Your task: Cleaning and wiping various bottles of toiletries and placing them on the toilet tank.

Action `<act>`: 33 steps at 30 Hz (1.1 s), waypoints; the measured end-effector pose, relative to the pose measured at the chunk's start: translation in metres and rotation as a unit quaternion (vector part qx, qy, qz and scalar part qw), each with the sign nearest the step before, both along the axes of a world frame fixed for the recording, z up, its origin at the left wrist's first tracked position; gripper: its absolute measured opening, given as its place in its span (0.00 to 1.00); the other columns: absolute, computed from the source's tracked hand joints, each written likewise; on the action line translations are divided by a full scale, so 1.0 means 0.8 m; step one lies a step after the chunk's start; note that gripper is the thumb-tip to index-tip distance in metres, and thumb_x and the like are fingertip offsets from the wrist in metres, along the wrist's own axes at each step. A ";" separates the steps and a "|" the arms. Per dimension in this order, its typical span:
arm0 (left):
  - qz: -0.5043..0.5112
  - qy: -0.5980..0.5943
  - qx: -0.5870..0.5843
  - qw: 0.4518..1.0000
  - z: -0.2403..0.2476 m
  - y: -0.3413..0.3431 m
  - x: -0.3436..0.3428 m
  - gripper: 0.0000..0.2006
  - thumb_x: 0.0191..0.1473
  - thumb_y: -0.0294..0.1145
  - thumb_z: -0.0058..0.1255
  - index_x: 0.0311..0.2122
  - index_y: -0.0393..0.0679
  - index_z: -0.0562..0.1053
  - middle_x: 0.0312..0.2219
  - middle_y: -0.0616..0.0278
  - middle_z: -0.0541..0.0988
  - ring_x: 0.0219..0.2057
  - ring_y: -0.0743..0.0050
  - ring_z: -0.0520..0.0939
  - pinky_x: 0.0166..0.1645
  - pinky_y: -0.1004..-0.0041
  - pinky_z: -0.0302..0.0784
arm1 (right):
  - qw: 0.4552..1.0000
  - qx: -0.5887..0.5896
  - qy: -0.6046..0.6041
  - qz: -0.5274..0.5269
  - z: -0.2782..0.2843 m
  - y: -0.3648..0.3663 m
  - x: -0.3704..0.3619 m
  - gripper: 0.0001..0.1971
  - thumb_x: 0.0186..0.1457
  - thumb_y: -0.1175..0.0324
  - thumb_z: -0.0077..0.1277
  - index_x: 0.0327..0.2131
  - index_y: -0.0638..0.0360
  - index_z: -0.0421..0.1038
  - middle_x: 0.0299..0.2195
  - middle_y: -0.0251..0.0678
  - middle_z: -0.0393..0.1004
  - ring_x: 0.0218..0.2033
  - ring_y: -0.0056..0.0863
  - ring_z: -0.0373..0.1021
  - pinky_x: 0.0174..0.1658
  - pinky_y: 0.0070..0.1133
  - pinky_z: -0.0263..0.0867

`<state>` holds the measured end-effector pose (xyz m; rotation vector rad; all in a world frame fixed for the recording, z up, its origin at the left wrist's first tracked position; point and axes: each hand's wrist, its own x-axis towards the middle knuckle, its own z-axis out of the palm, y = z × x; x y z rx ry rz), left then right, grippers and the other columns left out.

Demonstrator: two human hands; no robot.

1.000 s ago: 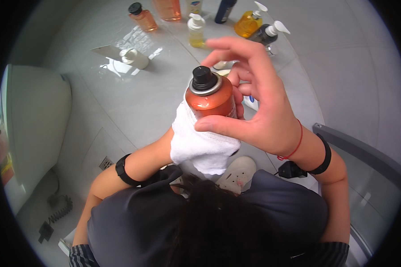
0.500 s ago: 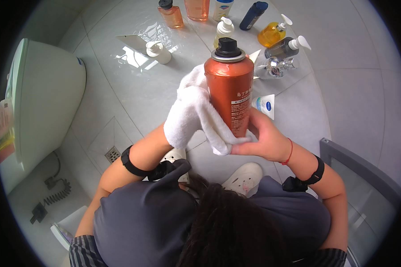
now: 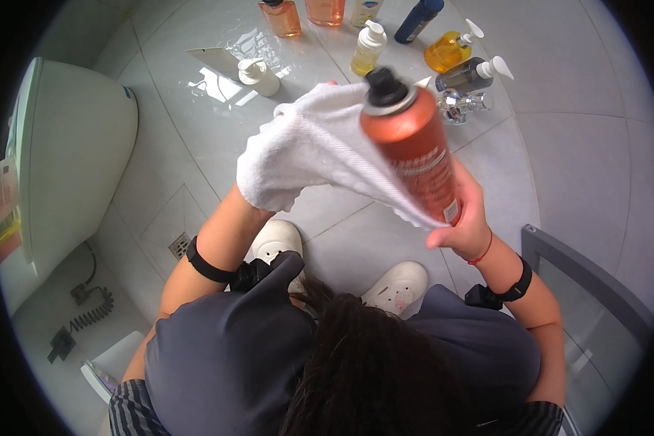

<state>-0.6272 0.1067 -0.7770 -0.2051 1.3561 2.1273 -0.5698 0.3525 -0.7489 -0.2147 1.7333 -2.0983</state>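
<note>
An orange-red aerosol can [image 3: 423,163] with a black spray nozzle is tilted in front of me. The fingers and thumb of my right hand [image 3: 466,214] wrap round its lower right side. A white cloth [image 3: 298,149] drapes over my left hand [image 3: 260,212], covering nearly all of it, and stretches across to the can's left side and base. Under the cloth the left fingers are hidden, but the taut fabric shows they grip it. The edge of the cloth is pinched near my right thumb.
Beyond the can stand several bottles: a clear yellow pump bottle [image 3: 368,49], an amber pump bottle [image 3: 450,51], a dark pump bottle [image 3: 466,74] and a white pump bottle [image 3: 258,77]. Water shines on the tiles. A toilet [image 3: 80,145] is at left, a grey frame [image 3: 596,280] at right.
The can has moved right and tilted, blurred by motion. My left hand has drawn left, and the cloth now spreads wide between it and the can.
</note>
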 end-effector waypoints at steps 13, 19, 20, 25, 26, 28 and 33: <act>-0.120 0.522 -0.263 0.802 0.032 0.010 0.003 0.32 0.40 0.28 0.55 0.55 0.39 0.62 0.47 0.58 0.73 0.51 0.62 0.72 0.60 0.64 0.62 | 0.946 0.287 0.149 0.032 0.010 -0.034 -0.012 0.23 0.40 0.71 0.60 0.41 0.61 0.64 0.28 0.33 0.73 0.30 0.22 0.71 0.37 0.19 0.66; -0.039 0.174 0.296 0.938 0.027 0.021 0.018 0.28 0.38 0.21 0.59 0.47 0.38 0.62 0.36 0.54 0.74 0.43 0.61 0.75 0.50 0.62 0.72 | 0.984 -0.002 0.010 0.179 -0.002 -0.050 -0.012 0.19 0.38 0.72 0.56 0.38 0.65 0.68 0.24 0.33 0.72 0.21 0.22 0.69 0.24 0.19 0.65; -0.046 0.142 0.410 0.900 0.022 0.032 0.016 0.26 0.39 0.24 0.61 0.44 0.40 0.63 0.34 0.53 0.74 0.42 0.59 0.75 0.50 0.61 0.72 | 0.938 -0.144 -0.166 0.269 -0.006 -0.048 -0.009 0.19 0.38 0.71 0.55 0.37 0.65 0.67 0.23 0.34 0.71 0.18 0.20 0.66 0.20 0.17 0.61; -0.004 0.066 0.495 0.866 0.030 0.028 -0.003 0.18 0.48 0.29 0.56 0.42 0.41 0.63 0.30 0.55 0.72 0.39 0.58 0.75 0.48 0.59 0.72 | 0.765 -0.338 -0.427 0.343 -0.002 -0.052 -0.022 0.17 0.39 0.68 0.53 0.35 0.67 0.66 0.19 0.39 0.68 0.12 0.16 0.57 0.14 0.13 0.53; 0.018 0.108 0.458 0.882 0.029 0.021 -0.007 0.17 0.48 0.29 0.55 0.42 0.41 0.63 0.30 0.56 0.72 0.39 0.59 0.75 0.48 0.59 0.72 | 0.824 -0.239 -0.395 0.328 0.011 -0.050 -0.033 0.17 0.40 0.68 0.55 0.35 0.66 0.66 0.20 0.37 0.69 0.12 0.16 0.59 0.14 0.12 0.53; 0.049 0.175 0.385 0.905 0.026 0.010 -0.015 0.12 0.50 0.27 0.51 0.40 0.41 0.65 0.30 0.57 0.71 0.39 0.61 0.74 0.45 0.62 0.72 | 0.951 0.003 -0.174 0.257 0.018 -0.045 -0.041 0.16 0.41 0.69 0.58 0.34 0.65 0.66 0.22 0.34 0.71 0.15 0.21 0.65 0.19 0.18 0.61; 0.146 0.268 0.155 0.940 0.045 0.018 -0.006 0.07 0.52 0.28 0.49 0.27 0.34 0.70 0.26 0.51 0.76 0.30 0.63 0.77 0.41 0.68 0.73 | 0.933 0.312 0.154 0.093 0.026 -0.042 -0.029 0.17 0.40 0.68 0.60 0.35 0.64 0.67 0.24 0.31 0.72 0.21 0.21 0.68 0.28 0.21 0.66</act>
